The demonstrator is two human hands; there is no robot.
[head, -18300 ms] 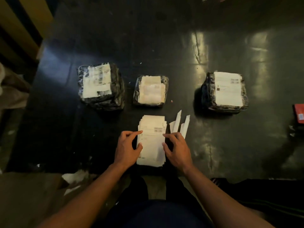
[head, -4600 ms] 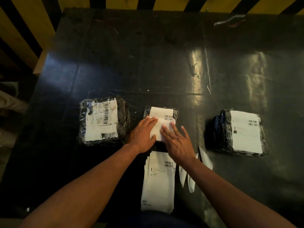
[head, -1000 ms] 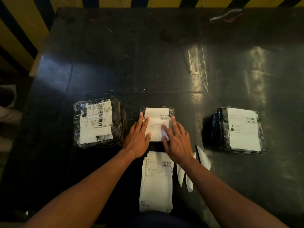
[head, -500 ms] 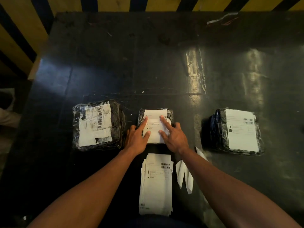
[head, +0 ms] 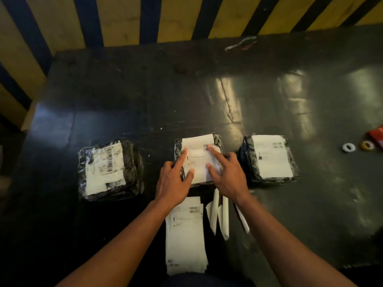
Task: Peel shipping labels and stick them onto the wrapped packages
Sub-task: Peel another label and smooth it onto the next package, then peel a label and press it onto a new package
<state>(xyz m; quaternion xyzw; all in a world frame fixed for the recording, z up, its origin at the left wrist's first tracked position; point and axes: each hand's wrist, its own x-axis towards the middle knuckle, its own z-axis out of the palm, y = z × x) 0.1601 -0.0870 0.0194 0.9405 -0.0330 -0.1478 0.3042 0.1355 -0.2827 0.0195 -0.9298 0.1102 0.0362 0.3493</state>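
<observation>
Three black plastic-wrapped packages lie in a row on the dark table. The middle package [head: 218, 141] carries a white shipping label [head: 199, 156]. My left hand [head: 173, 179] presses on the label's left side with a straight index finger and thumb. My right hand [head: 227, 175] presses its right side the same way, index fingertip near the barcode. The left package [head: 132, 168] bears a torn, patchy label. The right package [head: 246, 162] bears a smooth white label [head: 273, 158]. A stack of unpeeled labels [head: 185, 241] lies below my hands.
Peeled white backing strips [head: 219, 216] lie right of the stack. A white ring [head: 348, 147], a yellow ring [head: 366, 145] and a red object [head: 378, 135] sit at the far right. A yellow wall with dark stripes [head: 124, 19] borders the table's far edge.
Since a second ago both hands have drawn in their other fingers, leaving index fingers and thumbs pressing the middle package's label. The view has tilted upward and to the right.
</observation>
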